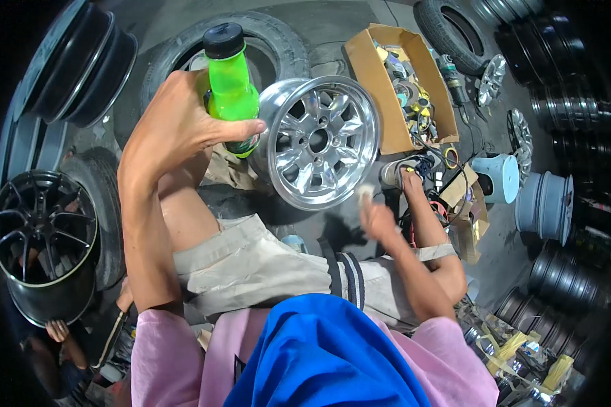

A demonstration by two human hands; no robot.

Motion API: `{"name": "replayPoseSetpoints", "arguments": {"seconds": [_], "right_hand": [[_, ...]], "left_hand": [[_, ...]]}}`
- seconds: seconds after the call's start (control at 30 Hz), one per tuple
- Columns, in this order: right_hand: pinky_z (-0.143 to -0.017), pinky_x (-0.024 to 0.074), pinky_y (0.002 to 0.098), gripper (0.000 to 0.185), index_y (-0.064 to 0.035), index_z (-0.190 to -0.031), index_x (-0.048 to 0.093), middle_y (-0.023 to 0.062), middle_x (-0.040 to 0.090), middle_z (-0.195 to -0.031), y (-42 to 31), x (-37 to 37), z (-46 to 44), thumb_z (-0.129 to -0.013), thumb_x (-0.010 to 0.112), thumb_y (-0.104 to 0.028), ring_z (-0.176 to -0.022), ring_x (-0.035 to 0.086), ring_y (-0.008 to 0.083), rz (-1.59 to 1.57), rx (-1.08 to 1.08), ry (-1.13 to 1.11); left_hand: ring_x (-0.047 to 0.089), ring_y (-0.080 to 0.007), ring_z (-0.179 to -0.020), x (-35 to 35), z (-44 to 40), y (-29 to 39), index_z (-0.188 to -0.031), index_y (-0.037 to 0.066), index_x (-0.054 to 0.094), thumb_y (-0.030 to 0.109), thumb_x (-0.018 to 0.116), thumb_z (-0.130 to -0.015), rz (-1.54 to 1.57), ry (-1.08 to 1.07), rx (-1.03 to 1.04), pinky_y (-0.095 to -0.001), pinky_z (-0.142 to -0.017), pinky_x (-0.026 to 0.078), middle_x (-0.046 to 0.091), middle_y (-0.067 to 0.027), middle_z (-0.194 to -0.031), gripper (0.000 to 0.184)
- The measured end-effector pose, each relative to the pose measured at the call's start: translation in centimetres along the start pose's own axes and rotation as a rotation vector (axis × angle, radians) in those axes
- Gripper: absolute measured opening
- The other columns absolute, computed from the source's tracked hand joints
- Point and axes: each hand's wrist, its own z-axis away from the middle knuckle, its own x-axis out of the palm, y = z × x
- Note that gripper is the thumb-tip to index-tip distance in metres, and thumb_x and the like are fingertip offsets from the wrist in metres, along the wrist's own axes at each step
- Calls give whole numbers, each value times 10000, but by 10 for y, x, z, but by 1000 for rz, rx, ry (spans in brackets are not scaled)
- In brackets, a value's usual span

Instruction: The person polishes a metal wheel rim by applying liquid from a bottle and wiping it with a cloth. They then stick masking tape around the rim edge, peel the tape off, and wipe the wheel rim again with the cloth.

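Bright green bottle (231, 91), seemingly black-capped.

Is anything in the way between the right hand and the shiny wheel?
Nothing visible is. The right hand holds a small pale wad close to the silver wheel; it's too blurred to tell if they touch.

The grey floor (339, 13) is occupied by an open cardboard box (371, 102) filled with small items; near it are set a corded power tool (451, 76), a black tyre (432, 27) and a light-blue container (501, 178).
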Motion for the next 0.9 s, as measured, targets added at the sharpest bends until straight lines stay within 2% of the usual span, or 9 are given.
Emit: {"name": "replayPoseSetpoints", "arguments": {"seconds": [0.17,0.23,0.33,0.4,0.43,0.47,0.53,0.63,0.9], "right_hand": [[-771,534,572,420,-94,-1326,543,262,704,-965,-130,-35,23,-934,605,-231,-847,693,472,-233,-272,-148],[-643,532,558,290,-52,-1183,600,245,676,-795,-166,-65,-9,-923,613,-180,-691,667,471,-264,-467,183],[-590,551,516,212,-55,-1116,625,200,681,-736,-186,-115,-83,-928,607,-151,-630,686,400,-105,-443,357],[-597,568,485,188,-96,-1062,685,181,690,-712,-164,-130,-139,-932,583,-186,-643,715,349,-41,-219,388],[-645,583,496,195,-82,-1042,702,189,715,-752,-137,-130,-163,-920,608,-201,-712,732,365,-63,-324,638],[-681,581,517,259,-63,-1124,684,198,735,-819,-123,-151,-165,-920,613,-207,-772,732,396,-102,-156,517],[-754,562,560,320,-68,-1213,616,212,724,-836,-68,-147,-171,-939,605,-232,-811,714,439,-55,-7,490],[-754,559,578,283,-65,-1161,600,243,711,-847,12,-86,-146,-934,611,-233,-800,705,454,-26,95,387],[-756,553,589,321,-6,-1165,614,291,693,-843,-44,-14,11,-932,594,-225,-842,697,471,-273,-31,28]], "left_hand": [[695,-157,-819,2,-2,-4,-1080,-39,685,252,911,-734,2,17,25,-330,-800,558,738,-103,-876,505],[696,-157,-783,3,-3,-2,-1013,-39,699,258,900,-742,14,10,68,-326,-760,555,735,-97,-829,450],[697,-163,-754,6,-3,-2,-951,-40,706,253,892,-746,20,29,82,-326,-732,549,734,-98,-799,404],[696,-167,-751,6,-5,-2,-943,-41,708,256,892,-745,10,31,87,-328,-730,548,736,-104,-806,401],[695,-171,-749,6,-6,-1,-934,-42,710,258,892,-743,9,32,94,-330,-728,548,738,-109,-812,399],[695,-171,-749,6,-6,1,-934,-42,710,258,892,-743,7,31,98,-330,-728,548,738,-109,-812,399],[728,-304,-740,5,-6,4,-945,-28,750,397,895,-676,1,34,-4,-403,-750,568,743,-183,-837,523],[699,-197,-759,3,-5,3,-977,-42,708,305,901,-723,-23,20,11,-346,-749,552,735,-125,-829,471],[721,-249,-810,4,-5,-1,-1035,-44,699,332,905,-705,-48,21,58,-376,-793,558,739,-157,-877,541]]}}
